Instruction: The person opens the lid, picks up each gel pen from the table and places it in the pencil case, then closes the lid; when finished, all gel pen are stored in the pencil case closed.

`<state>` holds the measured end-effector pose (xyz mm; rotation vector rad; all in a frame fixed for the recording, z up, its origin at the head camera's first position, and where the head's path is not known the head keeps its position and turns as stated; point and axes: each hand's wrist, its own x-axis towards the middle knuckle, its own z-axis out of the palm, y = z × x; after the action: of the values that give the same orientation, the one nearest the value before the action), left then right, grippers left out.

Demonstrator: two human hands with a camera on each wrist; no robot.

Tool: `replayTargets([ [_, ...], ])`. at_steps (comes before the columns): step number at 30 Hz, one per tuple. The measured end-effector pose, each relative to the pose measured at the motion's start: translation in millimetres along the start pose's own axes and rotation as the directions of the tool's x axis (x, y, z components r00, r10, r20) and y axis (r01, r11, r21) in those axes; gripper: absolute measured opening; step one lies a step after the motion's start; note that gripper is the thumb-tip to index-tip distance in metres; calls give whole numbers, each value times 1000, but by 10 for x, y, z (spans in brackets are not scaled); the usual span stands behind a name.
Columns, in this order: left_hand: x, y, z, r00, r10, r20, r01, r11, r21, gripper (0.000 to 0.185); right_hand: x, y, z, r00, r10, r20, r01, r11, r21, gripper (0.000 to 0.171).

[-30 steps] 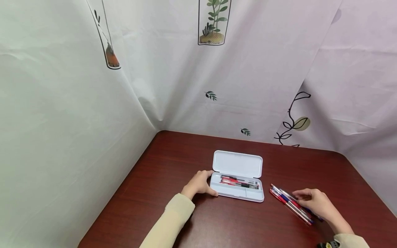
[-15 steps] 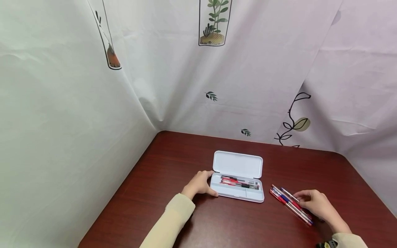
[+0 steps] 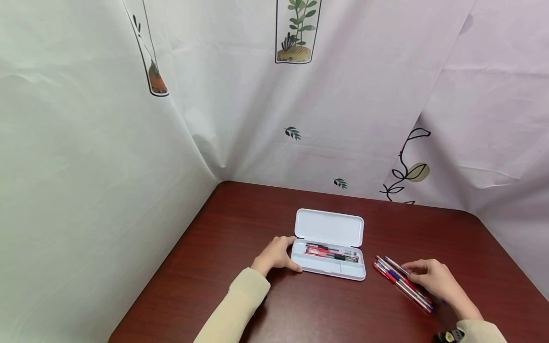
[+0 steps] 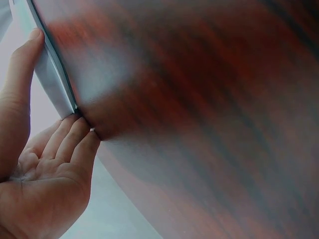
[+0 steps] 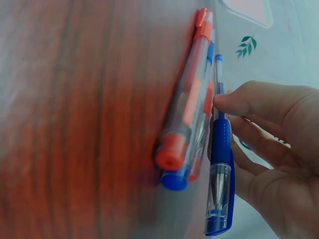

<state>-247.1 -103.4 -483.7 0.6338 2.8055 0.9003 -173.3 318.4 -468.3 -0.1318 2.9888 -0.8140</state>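
1. The pens (image 3: 403,283) lie in a loose bundle on the dark red-brown table (image 3: 240,224), to the right of the case and angled from far-left to near-right. They have clear barrels with red and blue caps and grips.
2. From the right wrist view, a blue pen (image 5: 219,164) with a blue rubber grip sits at the edge of the bundle, beside a red pen (image 5: 187,112) with a red cap.
3. The right hand (image 3: 433,278) rests over the near-right end of the bundle. Its thumb and curled fingers (image 5: 259,144) pinch the blue pen, which is touching the others.
4. The pencil case (image 3: 329,259) is white, flat and rectangular, with rounded corners, and stands near the middle of the table. Its lid (image 3: 329,227) is open and folded back to the far side.
5. Inside the tray, a few pens with red and black parts (image 3: 331,252) lie lengthwise along the far half. The near strip looks bare.
6. The left hand (image 3: 274,256) holds the left end of the case, fingers curled against its near corner and thumb along the edge.
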Motion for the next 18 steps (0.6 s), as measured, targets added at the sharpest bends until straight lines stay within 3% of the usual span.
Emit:
replayTargets([
  [18, -4, 4, 0, 1000, 0, -1, 0, 1000, 5, 85, 89, -159, 92, 989, -119, -91, 119, 993, -9, 20],
])
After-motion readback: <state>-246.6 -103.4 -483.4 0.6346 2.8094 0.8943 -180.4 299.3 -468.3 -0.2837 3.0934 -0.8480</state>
